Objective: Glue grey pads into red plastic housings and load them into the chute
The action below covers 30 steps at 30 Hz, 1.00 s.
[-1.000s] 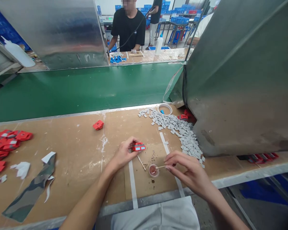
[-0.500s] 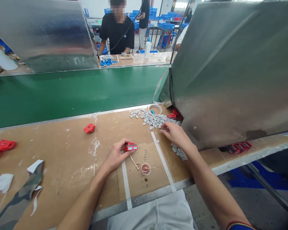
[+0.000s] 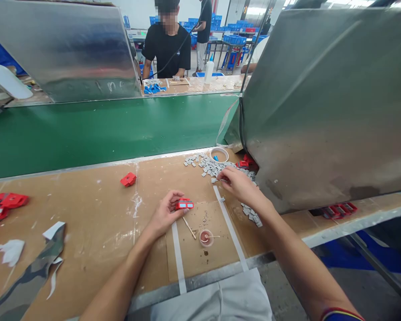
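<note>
My left hand (image 3: 165,211) is closed around a small red toy vehicle part (image 3: 186,204) with light-blue windows, just above the board. My right hand (image 3: 239,183) reaches to the near edge of a pile of small grey pieces (image 3: 211,167). Its thumb and fingers are pinched together beside a grey piece (image 3: 214,180); whatever they grip is too small to make out. Below the toy part lies a thin stick (image 3: 189,228). Near it stands a small clear cup (image 3: 206,238) of reddish-brown liquid with a swab in it.
A tape roll (image 3: 218,155) lies behind the grey pile. Red parts sit at the left (image 3: 15,200), mid-table (image 3: 128,179) and under the metal panel (image 3: 330,133). Camouflage cloth (image 3: 40,267) lies at front left. Beyond the green belt (image 3: 113,125) a person (image 3: 167,49) sits working.
My right hand has shifted slightly left and its fingers have drawn closer together at the grey pieces. My left hand still holds the red part in place; the view has moved slightly.
</note>
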Motion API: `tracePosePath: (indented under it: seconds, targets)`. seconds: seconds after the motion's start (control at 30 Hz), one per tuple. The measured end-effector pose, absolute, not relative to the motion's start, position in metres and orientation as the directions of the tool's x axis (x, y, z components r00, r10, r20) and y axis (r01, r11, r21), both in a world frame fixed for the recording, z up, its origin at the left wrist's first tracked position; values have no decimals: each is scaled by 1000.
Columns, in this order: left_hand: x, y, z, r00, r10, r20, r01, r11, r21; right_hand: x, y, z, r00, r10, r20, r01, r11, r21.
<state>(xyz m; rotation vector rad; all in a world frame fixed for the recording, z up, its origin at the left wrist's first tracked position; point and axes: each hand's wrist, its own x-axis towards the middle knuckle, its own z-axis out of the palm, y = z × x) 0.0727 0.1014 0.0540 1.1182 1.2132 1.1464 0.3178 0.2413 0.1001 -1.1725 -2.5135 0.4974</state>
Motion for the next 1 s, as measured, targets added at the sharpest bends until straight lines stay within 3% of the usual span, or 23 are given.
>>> tracePosePath:
  seconds: [0.1,0.23,0.47,0.63,0.73,1.0]
  targets:
    - [72,102,55,-4,994,-110,-123,109,986,293,237,102,-608,789,95,629,551,-549]
    - [71,103,57,-14,993,-120,-140,117,983,279,230,91,-631,775,18,614,514,-599]
    - [66,107,59,-43,989,-141,-100,136,986,285,224,85,-712,701,43,464,515,-721]
    - [67,108,60,-41,986,-161,-116,155,981,280,213,87,-697,714,-63,236,145,-961]
    - [68,108,59,-39,984,-175,-150,167,974,276,206,87,-720,687,-101,102,-39,-994]
    - [67,107,55,-67,986,-150,-112,142,984,265,195,83,-668,739,-93,28,-101,-995]
